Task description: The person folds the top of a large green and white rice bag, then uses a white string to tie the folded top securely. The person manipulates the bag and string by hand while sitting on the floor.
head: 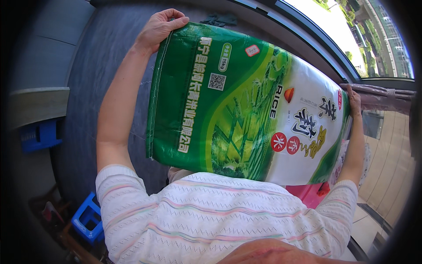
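A large green and white woven plastic rice sack (pixel 244 105) is stretched out sideways in front of my chest. It looks rather flat and bears printed writing, a printed code and a small price sticker. My left hand (pixel 163 28) grips its upper left corner, thumb over the edge, beside the stitched end. At the sack's far right end, my right hand (pixel 354 100) holds the upper corner; most of its fingers are hidden behind the sack. The sack's lower edge lies close to my striped knit top.
A dark green cloth (pixel 219 19) lies beyond the sack, below the window. Blue plastic stools (pixel 77 217) stand at the left. At the right are a gathered curtain (pixel 385 97) and a pink object (pixel 305 194) partly under the sack. A grey floor (pixel 95 66) spreads at the left.
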A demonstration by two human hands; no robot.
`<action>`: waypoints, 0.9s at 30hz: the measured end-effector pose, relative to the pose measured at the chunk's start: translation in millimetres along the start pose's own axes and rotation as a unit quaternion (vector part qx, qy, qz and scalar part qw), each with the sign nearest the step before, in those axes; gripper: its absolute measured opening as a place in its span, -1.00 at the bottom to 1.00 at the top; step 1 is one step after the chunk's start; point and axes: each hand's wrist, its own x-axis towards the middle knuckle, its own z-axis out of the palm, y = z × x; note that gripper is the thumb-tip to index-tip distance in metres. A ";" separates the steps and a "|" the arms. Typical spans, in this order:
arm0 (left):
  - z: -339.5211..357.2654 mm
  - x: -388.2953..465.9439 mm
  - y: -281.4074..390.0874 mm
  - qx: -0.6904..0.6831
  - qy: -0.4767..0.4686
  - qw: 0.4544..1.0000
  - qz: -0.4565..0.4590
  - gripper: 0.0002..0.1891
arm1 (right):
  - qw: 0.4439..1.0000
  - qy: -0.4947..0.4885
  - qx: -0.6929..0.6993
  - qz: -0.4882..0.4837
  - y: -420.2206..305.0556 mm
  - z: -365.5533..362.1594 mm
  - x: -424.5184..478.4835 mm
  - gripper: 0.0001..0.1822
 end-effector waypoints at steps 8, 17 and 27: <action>-3.2 -10.5 -6.4 -0.093 0.032 0.993 -0.060 -0.84 | 0.970 -0.073 0.222 0.066 -21.6 18.3 -45.2 -0.57; 2.9 -10.4 -19.7 -0.155 0.040 0.984 -0.073 -0.78 | 0.879 -0.168 0.440 0.075 -2.9 -1.9 -75.6 -0.57; -18.3 -11.1 -25.1 -0.096 0.032 0.995 -0.020 -0.80 | 0.943 -0.094 0.309 -0.078 -19.5 -19.4 -79.2 -0.72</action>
